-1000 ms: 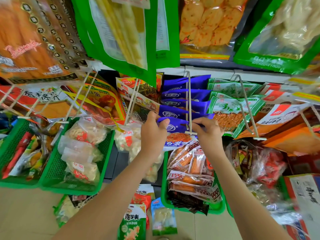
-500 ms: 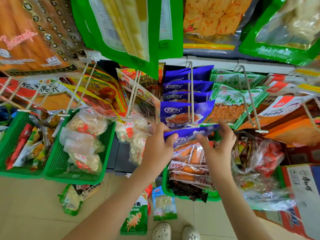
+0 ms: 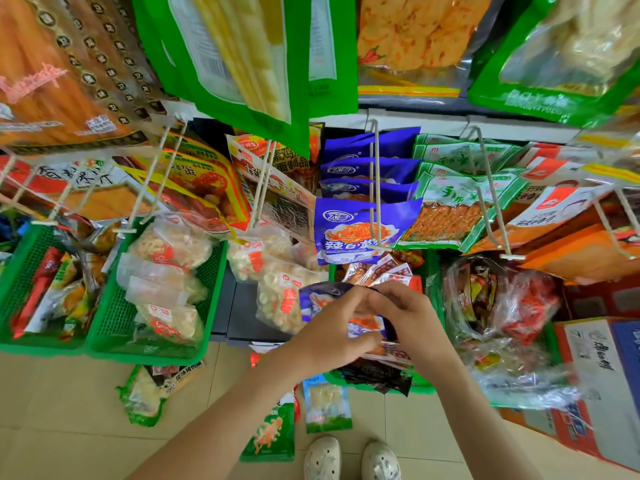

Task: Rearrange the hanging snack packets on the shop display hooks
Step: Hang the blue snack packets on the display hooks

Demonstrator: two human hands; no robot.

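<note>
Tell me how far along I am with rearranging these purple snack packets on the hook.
Done: one purple packet is off the hook and sits below it. In hand: the left hand and right hand both grip that packet. Left: it is not rehung anywhere yet, four hanging purple packets remain on the hook, and a few floor packets lie by the feet.

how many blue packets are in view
5. Four blue packets hang on the middle hook; the fifth packet is held by the left hand and right hand. Others may be hidden.
</note>
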